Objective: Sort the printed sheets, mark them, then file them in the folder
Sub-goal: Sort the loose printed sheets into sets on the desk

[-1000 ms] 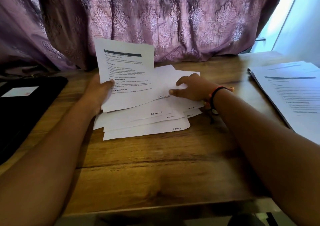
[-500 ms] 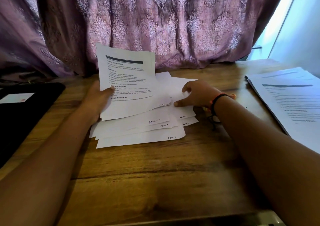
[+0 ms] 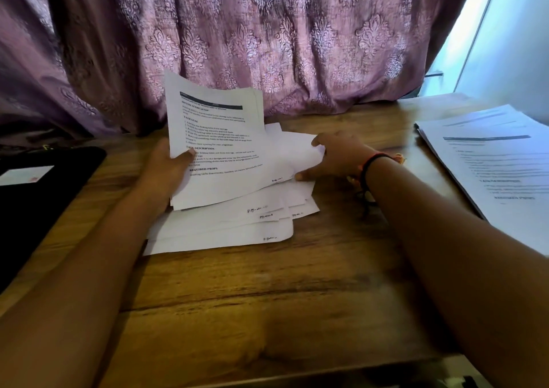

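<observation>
left hand point(image 3: 166, 170): thumb and fingers pinch the tilted white printed sheets point(image 3: 219, 150) at their left edge
right hand point(image 3: 338, 157): curled, pinching a sheet edge of the fanned white paper pile point(image 3: 225, 227) on the wooden table point(image 3: 267, 298)
flat black folder point(image 3: 35, 209): on the table, far left

Cool daylight comes through the window point(image 3: 499, 46) right of the purple curtain point(image 3: 267, 46); left of the curtain is dim. The stack of printed sheets point(image 3: 490, 162) is blurred, frame edges bowed.

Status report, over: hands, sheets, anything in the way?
Left hand grips raised printed sheets. Right hand pinches a loose sheet on the pile. Black folder at left, nothing in the way.
</observation>
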